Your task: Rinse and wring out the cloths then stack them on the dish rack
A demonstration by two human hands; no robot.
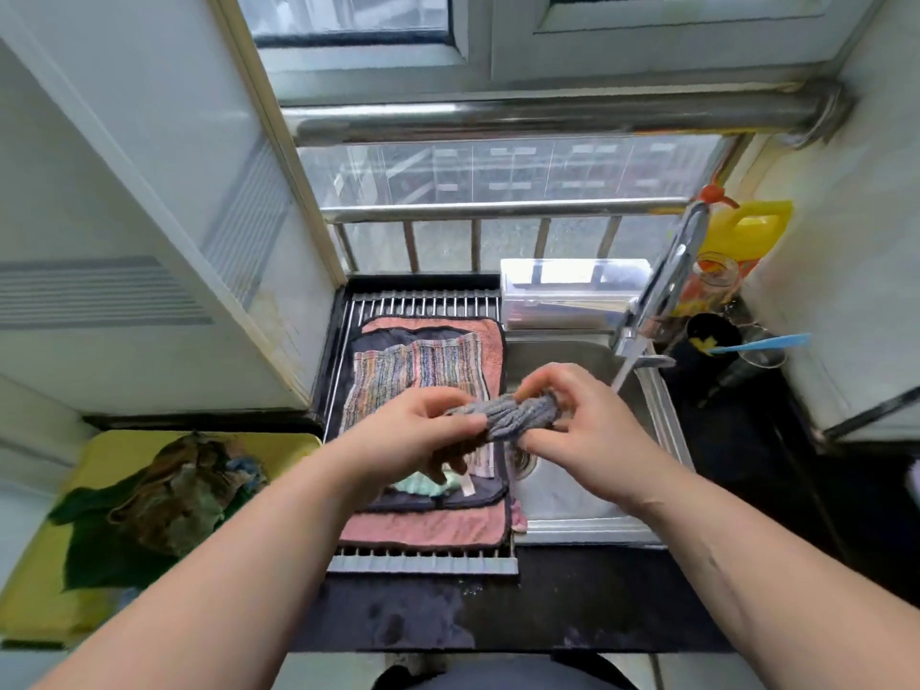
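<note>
A grey cloth (517, 415) is twisted into a tight roll between both hands, above the left edge of the steel sink (662, 425). My left hand (418, 430) grips its left end and my right hand (582, 430) grips its right end. On the dish rack (423, 303) to the left of the sink lies a stack of flat cloths: a pink one (428, 532) at the bottom, a dark one (383, 341) on it, and a striped one (413, 371) on top. A pale green cloth (423, 485) shows under my left hand.
Water runs from the tap (662, 291) at the sink's right. A yellow tray (288, 448) at the left holds several crumpled cloths (169, 495). A clear plastic box (572, 291), a yellow bottle (747, 231), a jar and a dark cup stand at the back right.
</note>
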